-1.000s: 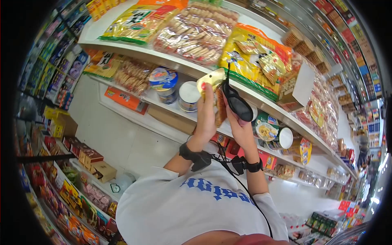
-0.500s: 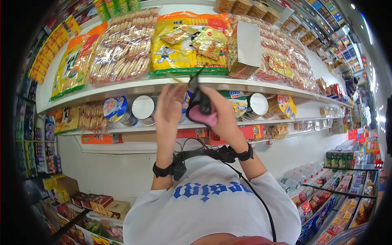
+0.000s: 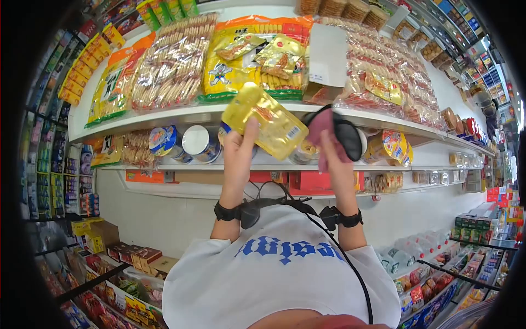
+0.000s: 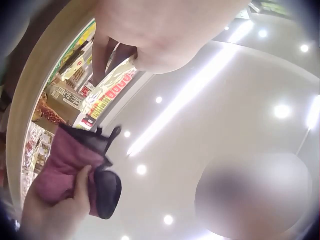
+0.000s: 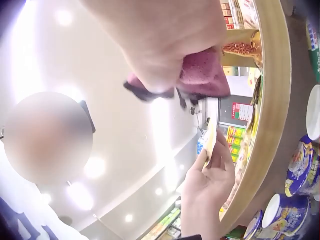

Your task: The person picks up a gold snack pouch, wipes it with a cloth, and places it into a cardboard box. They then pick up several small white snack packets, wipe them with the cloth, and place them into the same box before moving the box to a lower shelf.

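Note:
My left hand (image 3: 245,138) pinches a flat yellow snack packet (image 3: 268,123) by its lower edge and holds it up in front of the shelf, barcode side towards me. In the right wrist view the packet (image 5: 211,145) shows edge-on above that hand (image 5: 207,197). My right hand (image 3: 330,143) grips a pink cloth (image 3: 322,122) with a black padded piece (image 3: 348,137) just right of the packet. The left wrist view shows the same cloth (image 4: 62,165) and black piece (image 4: 107,192) in the right hand (image 4: 50,220). The two hands are raised and a little apart.
A white shelf (image 3: 181,118) carries large bags of crackers (image 3: 170,63), a yellow bag (image 3: 246,60) and a white-sided box (image 3: 327,55). Round tubs (image 3: 200,143) stand on the shelf below. More stocked racks (image 3: 109,274) line the aisle at lower left and right.
The hands have drawn apart. The left hand has turned the yellow packet so it faces me flat, and the right hand has carried the cloth to the right. The view has shifted slightly.

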Tool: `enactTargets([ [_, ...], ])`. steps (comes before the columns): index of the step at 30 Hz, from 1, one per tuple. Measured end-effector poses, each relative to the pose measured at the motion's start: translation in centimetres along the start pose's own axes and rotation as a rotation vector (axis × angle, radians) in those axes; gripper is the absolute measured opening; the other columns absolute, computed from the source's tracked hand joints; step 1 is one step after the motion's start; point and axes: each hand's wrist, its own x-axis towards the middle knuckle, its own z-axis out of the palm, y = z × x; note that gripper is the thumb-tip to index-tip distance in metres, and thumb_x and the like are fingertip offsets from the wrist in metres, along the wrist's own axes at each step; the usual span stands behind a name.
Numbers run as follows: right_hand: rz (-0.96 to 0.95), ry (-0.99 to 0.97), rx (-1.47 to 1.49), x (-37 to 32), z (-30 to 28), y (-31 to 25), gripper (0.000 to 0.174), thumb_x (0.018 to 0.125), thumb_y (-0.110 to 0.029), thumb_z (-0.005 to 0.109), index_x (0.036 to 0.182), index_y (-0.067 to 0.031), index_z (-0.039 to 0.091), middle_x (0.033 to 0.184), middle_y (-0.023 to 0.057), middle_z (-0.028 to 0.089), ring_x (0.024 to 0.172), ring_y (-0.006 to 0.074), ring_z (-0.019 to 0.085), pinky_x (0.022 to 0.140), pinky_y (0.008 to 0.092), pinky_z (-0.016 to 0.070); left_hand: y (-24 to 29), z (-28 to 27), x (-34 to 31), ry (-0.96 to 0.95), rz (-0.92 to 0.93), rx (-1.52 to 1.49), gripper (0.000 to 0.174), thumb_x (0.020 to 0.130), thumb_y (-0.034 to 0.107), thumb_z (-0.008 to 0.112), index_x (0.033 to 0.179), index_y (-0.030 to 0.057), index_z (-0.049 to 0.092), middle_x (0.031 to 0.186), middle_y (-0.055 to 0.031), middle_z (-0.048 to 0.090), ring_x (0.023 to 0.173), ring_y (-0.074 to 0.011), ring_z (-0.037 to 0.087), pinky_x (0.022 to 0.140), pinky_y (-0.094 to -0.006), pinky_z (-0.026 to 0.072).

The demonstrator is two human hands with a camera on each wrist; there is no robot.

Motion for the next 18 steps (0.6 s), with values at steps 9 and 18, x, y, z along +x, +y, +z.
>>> enactTargets([
  [9,-0.550,0.190,-0.015,4.5,-8.9,3.0,0.047,0.080,0.001,0.072,0.123,-0.0036,0.053,0.110,0.0054,0.060,0.098,0.0134,0.059,0.083,0.0282,0.0504,2.3,2.9,-0.3,-0.097,0.161,0.204,0.032,0.103,0.019,0.052,0.124,-0.0037,0.060,0.106,-0.0100,0.066,0.089,-0.0128,0.063,0.081,-0.0281,0.0518],
  [18,-0.856,0.211,-0.588,15.9,-16.0,-3.1,0.061,0.072,0.017,0.056,0.130,-0.0001,0.056,0.113,0.0202,0.067,0.103,0.0297,0.066,0.092,0.0315,0.0492,-1.0,1.0,9.9,-0.013,0.351,0.592,0.028,0.098,0.019,0.063,0.114,-0.0029,0.065,0.099,-0.0100,0.071,0.086,-0.0144,0.068,0.078,-0.0271,0.0539],
])
